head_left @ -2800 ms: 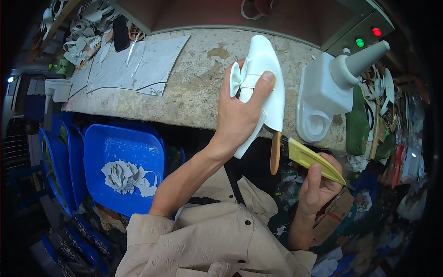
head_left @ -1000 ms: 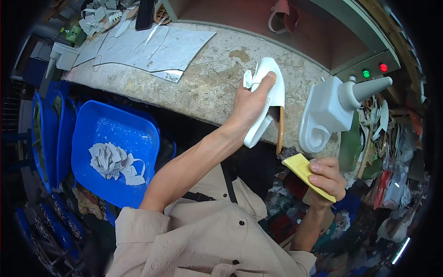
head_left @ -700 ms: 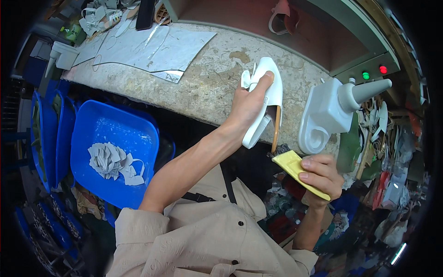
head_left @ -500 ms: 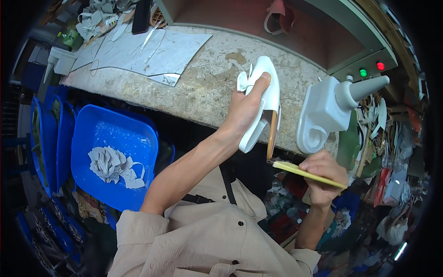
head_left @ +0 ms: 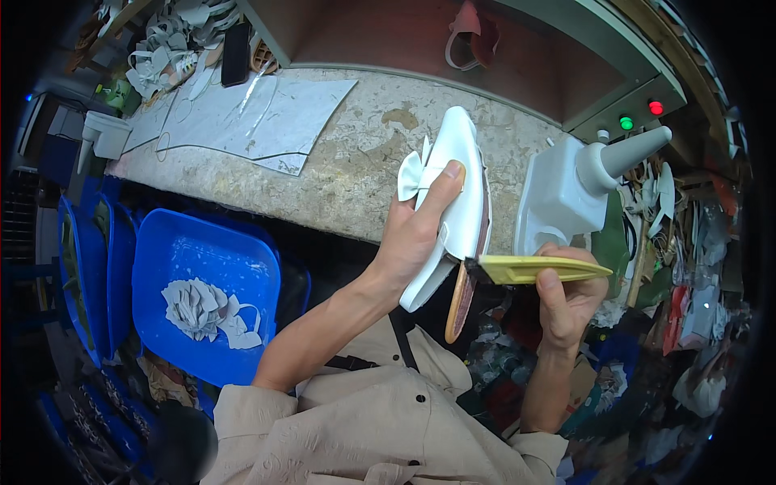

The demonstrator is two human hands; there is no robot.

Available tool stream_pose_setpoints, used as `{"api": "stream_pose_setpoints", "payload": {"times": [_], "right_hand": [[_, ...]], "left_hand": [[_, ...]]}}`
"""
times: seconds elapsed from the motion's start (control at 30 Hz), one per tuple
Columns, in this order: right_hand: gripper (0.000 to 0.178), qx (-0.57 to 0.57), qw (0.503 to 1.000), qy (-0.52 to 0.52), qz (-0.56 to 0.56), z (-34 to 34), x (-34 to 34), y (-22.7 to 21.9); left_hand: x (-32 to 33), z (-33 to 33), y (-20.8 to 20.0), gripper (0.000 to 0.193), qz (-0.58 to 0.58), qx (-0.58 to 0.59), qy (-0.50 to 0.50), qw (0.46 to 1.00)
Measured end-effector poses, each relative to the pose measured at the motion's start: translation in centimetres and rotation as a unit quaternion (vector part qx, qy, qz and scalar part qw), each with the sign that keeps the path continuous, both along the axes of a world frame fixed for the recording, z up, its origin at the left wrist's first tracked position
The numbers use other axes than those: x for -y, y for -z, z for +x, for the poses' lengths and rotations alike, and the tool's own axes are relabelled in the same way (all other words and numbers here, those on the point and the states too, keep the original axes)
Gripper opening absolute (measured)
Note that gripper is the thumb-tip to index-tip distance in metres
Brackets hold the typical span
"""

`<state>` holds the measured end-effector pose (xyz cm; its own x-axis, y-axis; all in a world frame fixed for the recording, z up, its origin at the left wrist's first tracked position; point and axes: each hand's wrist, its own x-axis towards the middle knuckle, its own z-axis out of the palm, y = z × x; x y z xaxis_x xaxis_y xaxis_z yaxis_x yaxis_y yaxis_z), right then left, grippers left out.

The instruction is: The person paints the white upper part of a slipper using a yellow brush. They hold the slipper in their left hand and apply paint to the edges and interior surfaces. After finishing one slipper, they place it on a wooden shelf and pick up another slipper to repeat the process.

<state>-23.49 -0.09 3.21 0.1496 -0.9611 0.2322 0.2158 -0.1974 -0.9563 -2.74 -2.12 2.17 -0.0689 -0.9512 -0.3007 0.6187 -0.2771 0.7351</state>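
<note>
Head view: left one of two side-by-side fisheye cameras on wearer's head. Faces steeply down and forward, upright, unmirrored. Wearer's beige shirt (head_left: 356, 432), nearest, fills middle of lower edge. Left hand (head_left: 410, 233) and right hand (head_left: 567, 305) close below lens, around frame centre and right of it. Workbench (head_left: 339, 194) just beyond, slanting down toward right; open-fronted grey booth (head_left: 525, 97) behind, cut by top edge. Lens bends edges toward rim; corners black.

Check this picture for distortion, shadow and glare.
Head view: the metal hood curves, and the picture's rim falls to black; head view: deep shadow below the workbench hides detail, though the white shoe reads clearly; head view: a bright streak, probably glare, crosses the pale sheet.
</note>
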Motion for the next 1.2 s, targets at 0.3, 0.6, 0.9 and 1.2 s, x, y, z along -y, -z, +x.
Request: {"api": "stream_pose_setpoints", "payload": {"times": [0.3, 0.6, 0.9, 1.2], "right_hand": [[0.022, -0.046, 0.999, 0.015, -0.001, 0.3, 0.1, -0.7], [0.019, -0.005, 0.998, -0.056, -0.026, 0.0, 0.6, -0.8], [0.021, -0.074, 0.997, 0.007, -0.013, 0.7, 2.2, -2.8], [0.02, -0.186, 0.931, 0.12, -0.29, 1.9, 1.9, -2.4]], "left_hand": [[-0.5, -0.5, -0.4, 0.036, -0.032, 0.017, -0.037, 0.999], [-1.0, -0.2, -0.5, 0.038, -0.047, 0.027, -0.014, 0.998], [-2.0, 0.4, 0.2, 0.045, -0.019, -0.006, 0.038, 0.999], [-2.2, 1.5, 1.2, 0.07, -0.133, 0.101, 0.055, 0.984]]}}
